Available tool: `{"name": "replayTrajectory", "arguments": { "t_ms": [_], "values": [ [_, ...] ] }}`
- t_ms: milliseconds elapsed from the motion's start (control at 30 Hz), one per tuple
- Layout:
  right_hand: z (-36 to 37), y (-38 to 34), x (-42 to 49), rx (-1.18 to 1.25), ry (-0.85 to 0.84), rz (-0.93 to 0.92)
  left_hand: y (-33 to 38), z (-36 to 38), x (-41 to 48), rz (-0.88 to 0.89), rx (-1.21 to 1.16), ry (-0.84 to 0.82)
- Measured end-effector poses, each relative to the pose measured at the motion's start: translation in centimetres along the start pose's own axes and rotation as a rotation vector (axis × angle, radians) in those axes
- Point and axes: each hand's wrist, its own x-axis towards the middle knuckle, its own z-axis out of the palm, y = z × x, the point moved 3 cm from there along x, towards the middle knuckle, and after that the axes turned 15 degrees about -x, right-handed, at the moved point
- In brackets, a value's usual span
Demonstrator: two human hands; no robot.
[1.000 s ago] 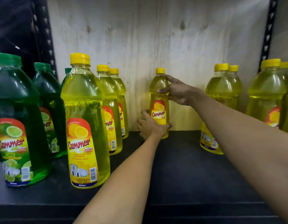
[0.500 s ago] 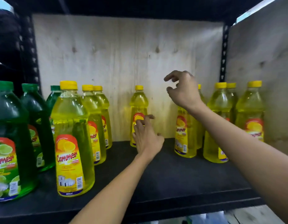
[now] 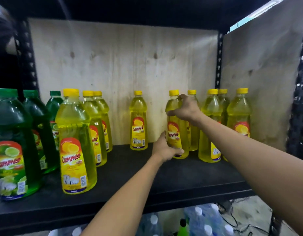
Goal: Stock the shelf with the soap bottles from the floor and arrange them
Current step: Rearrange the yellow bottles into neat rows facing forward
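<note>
Both hands had left the lone yellow bottle (image 3: 138, 121) standing by the shelf's back edge and moved right to another yellow soap bottle (image 3: 176, 133). That bottle stood upright on the black shelf (image 3: 164, 176), right of the middle and a little in from the back edge. The right hand (image 3: 186, 108) clasped its shoulder just under the yellow cap, fingers curled around it. The left hand (image 3: 164, 149) cupped its base, thumb up along the label. A second yellow bottle (image 3: 193, 123) stood close behind it, and three more (image 3: 212, 126) stood toward the right edge. Along the left edge stood a row of yellow bottles (image 3: 75, 143) and, beyond it, green bottles (image 3: 13, 145). Plywood (image 3: 123, 68) backed the shelf.
</note>
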Motion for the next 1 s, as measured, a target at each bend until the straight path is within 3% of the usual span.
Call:
{"name": "replayTrajectory", "arguments": {
  "t_ms": [100, 267, 367, 567, 1000],
  "values": [
    [0.4, -2.4, -1.1, 0.139, -0.106, -0.064, 0.0, -2.1, -1.1, 0.030, -0.009, 0.123],
    [1.9, -5.9, -2.0, 0.434, -0.423, -0.139, -0.5, -6.7, -3.4, 0.012, 0.130, 0.411],
    [3.2, -7.5, -2.0, 0.547, -0.503, -0.150, -0.7, -8.6, -4.0, -0.015, 0.210, 0.490],
    [5.4, -8.9, -1.2, 0.618, -0.552, -0.210, -1.2, -10.3, -3.9, 0.005, 0.291, 0.599],
    [5.9, -8.6, -0.3, 0.563, -0.523, -0.264, -1.3, -10.2, -3.9, 0.049, 0.327, 0.570]
  ]
}}
